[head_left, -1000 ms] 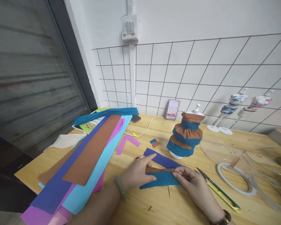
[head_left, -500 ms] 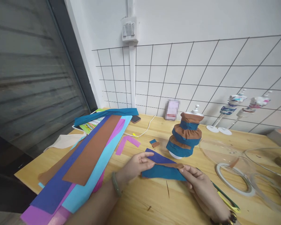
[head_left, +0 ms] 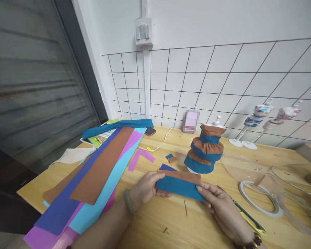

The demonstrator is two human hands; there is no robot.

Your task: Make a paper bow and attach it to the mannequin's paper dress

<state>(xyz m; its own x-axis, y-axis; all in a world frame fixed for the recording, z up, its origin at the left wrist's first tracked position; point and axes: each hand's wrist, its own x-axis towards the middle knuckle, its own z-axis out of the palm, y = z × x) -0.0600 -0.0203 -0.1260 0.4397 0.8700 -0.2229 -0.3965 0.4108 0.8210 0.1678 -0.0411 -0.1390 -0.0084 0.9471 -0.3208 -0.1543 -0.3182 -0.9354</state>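
Between my hands is a teal-and-brown strip, apparently crepe paper, its teal face toward me with brown along the upper edge. My left hand pinches its left end, thumb in front and fingers behind. At the lower right corner, my right hand grips it between thumb and fingers. A dark blue piece lies on the table behind, mostly hidden by the strip. Just beyond stands a small dress form wrapped in gathered brown and teal layers. Small brown and teal scraps lie to its left.
Long coloured strips pile up on the left, with a folded teal strip behind. A pink strip and white cable lie mid-table. Rightward are a tape roll, a green-and-yellow tool and two small decorated stands.
My left hand has moved slightly down and now grips the strip's left end. The brown edge has folded back, and the strip is lifted and spread flat, covering more of the dark blue piece.
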